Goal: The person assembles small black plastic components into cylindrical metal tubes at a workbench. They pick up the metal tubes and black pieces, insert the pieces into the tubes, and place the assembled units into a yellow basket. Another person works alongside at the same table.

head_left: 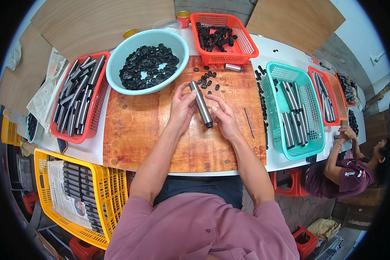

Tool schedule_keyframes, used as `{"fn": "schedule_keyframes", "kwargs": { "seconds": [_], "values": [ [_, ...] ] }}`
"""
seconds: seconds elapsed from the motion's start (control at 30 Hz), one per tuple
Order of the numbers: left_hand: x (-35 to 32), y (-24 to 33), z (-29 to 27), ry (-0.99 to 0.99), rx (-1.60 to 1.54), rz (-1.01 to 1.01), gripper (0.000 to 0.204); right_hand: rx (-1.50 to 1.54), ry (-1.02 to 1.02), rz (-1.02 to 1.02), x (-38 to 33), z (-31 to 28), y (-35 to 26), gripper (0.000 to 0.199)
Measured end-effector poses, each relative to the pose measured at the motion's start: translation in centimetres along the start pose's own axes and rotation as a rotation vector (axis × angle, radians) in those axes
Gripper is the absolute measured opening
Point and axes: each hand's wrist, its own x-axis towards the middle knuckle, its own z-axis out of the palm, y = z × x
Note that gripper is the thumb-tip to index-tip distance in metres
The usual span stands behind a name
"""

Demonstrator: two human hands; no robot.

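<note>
You hold the smooth grey metal cylinder with a black end cap (201,104) between both hands above the reddish wooden surface (134,130), its long axis running away from you (slightly tilted), left hand (181,108) grasping its far half, right hand (223,118) gripping nearer the capped end.

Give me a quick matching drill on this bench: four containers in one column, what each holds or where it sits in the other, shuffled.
1. Pale green plastic bowl
2. Teal plastic basket
3. Red basket at the top centre
4. Yellow plastic crate

a. lined with newspaper, below the table edge
b. small black rings
c. steel tubes, right of the wooden board
d. black tube pieces

Pairs: 1-b, 2-c, 3-d, 4-a
</note>
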Motion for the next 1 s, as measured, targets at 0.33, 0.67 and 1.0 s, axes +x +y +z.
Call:
{"fn": "schedule_keyframes", "kwargs": {
  "seconds": [0.33, 0.67, 1.0],
  "values": [
    [-1.3, -0.6, -0.9, -0.077, -0.204, -0.228, 0.027, 0.026, 0.045, -0.106, 0.9, -0.4, 1.2, 0.041],
    [-15.8, 9.1, -3.3, 0.047, 0.253, 0.178, 0.059, -0.111, 0.043, -0.134, 0.8, -1.5, 2.0, 0.045],
    [-37.1, 25.8, -20.5, 1.274, 0.839, 0.502, 0.053, -0.192, 0.063, -0.151, 0.2, -0.7, 1.8, 0.042]
  ]
}}
